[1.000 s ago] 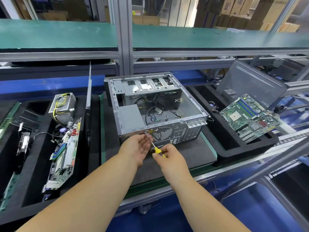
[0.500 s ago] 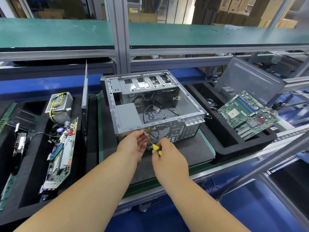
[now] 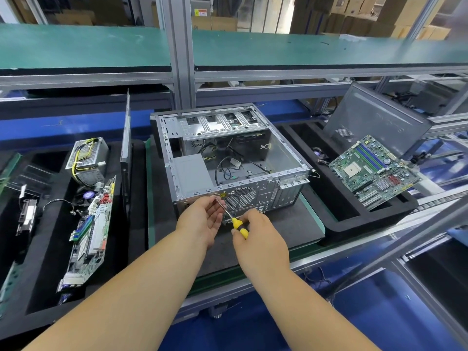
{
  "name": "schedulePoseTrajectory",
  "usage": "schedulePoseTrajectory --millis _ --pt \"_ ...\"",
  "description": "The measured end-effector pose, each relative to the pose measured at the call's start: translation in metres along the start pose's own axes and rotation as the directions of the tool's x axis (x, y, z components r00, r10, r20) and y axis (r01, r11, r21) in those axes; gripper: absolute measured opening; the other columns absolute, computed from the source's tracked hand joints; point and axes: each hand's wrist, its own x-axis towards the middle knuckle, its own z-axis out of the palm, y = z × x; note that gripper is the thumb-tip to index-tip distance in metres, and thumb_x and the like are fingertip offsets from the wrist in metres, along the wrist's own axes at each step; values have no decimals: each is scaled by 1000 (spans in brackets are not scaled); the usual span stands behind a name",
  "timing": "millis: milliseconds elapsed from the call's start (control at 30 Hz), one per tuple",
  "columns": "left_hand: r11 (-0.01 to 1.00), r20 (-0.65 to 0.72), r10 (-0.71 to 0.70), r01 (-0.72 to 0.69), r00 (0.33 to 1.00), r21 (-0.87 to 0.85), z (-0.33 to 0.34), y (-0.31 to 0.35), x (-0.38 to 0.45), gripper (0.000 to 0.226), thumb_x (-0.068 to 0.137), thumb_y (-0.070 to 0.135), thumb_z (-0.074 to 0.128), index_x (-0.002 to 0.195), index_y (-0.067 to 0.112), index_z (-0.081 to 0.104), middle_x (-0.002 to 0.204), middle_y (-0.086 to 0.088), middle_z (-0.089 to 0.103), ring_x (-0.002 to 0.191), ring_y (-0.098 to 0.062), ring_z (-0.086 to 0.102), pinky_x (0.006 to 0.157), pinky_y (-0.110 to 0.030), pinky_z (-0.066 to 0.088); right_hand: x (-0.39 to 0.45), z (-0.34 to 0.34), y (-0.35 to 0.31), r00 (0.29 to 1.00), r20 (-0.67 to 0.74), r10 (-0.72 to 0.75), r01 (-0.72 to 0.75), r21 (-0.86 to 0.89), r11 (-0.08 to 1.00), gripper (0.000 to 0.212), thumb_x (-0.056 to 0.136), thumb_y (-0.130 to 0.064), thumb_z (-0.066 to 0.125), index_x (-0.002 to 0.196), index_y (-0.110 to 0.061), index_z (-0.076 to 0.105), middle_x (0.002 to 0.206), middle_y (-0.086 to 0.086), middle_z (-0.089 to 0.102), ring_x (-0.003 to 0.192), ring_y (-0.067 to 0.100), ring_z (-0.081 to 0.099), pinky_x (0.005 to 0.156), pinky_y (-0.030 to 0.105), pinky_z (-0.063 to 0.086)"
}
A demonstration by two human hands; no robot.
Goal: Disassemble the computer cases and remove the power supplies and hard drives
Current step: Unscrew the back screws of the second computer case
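Computer case [image 3: 228, 158]: bare sheet metal, dull silver, perforated vent grille on the wall facing 6 o'clock. Power supply [image 3: 191, 173] inside: smooth matt grey metal.

Screwdriver [image 3: 234, 219]: bright steel shaft, glossy yellow-and-black plastic handle.

Mat [image 3: 291, 224] under case: matt dark grey, faintly textured.

Trays [image 3: 354, 214] at 3 and 9 o'clock: black foam, matt.

Motherboard [image 3: 372, 171] at 3 o'clock: green board, glossy.

Side panel [image 3: 374, 122] at 2 o'clock: dark grey metal, satin sheen.

Shelf [image 3: 83, 46] at 12 o'clock: green matt covering, scuffed; frame of brushed aluminium.
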Motion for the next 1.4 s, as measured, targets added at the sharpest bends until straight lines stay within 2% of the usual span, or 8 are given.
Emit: schedulePoseTrajectory --millis 433,500,567,633,733,967,1133,1400 --pt "997 38 33 -36 999 74 -1 1 0 15 92 23 65 91 11 73 75 2 75 62 -6 70 52 -16 52 8 2 -6 980 165 111 -155 286 946 10 95 -34 59 97 -24 57 84 -5 58 72 14 53 62 30 42" --pt "996 37 42 -45 998 79 -1 0 1 14 91 25 69 90 11 73 75 2 75 63 -5 71 49 -15 51 12 2 -11 911 310 270 -397 491 775 14 97 -31 56 96 -18 61 74 -1 57 59 14 49 57 29 42" --pt "994 37 62 -65 997 88 -2 -1 2 14 91 24 69 89 11 73 74 3 75 63 -4 71 50 -14 51 14 0 -15 778 529 339 -628 645 437 22 100 -24 50 95 -8 64 63 3 54 46 12 42 44 24 35" --pt "992 45 75 -79 996 98 -2 -1 1 13 92 23 67 90 11 72 73 4 75 64 -4 71 55 -16 50 13 -3 -15 712 650 264 -699 693 178 25 101 -18 47 98 0 64 58 5 51 42 10 39 40 21 30" --pt "991 52 80 -85 995 100 -3 1 0 14 94 20 64 88 10 72 72 2 75 63 -6 71 53 -16 50 11 -4 -14 693 689 211 -711 702 42 24 102 -16 47 100 2 63 58 4 50 42 9 38 39 19 29" --pt "991 74 47 -56 996 121 5 5 -5 22 98 19 56 88 8 72 74 -1 75 61 -7 71 48 -15 52 7 3 -11 824 451 342 -557 754 348 10 97 -15 59 106 -11 62 70 3 53 47 9 47 47 24 38" --pt "986 66 53 -62 996 154 4 4 -8 22 94 19 57 83 9 72 70 1 74 57 -5 68 47 -14 50 10 1 -2 870 365 332 -486 751 446 6 97 -16 56 100 -17 61 69 0 57 49 9 54 49 25 43" --pt "848 330 -63 -124 942 516 25 -11 -25 22 92 14 60 76 11 74 63 -4 68 51 -9 62 50 -17 50 25 -23 24 932 227 284 -349 777 524 9 92 -19 67 100 -18 71 52 -10 55 45 9 39 43 21 35"
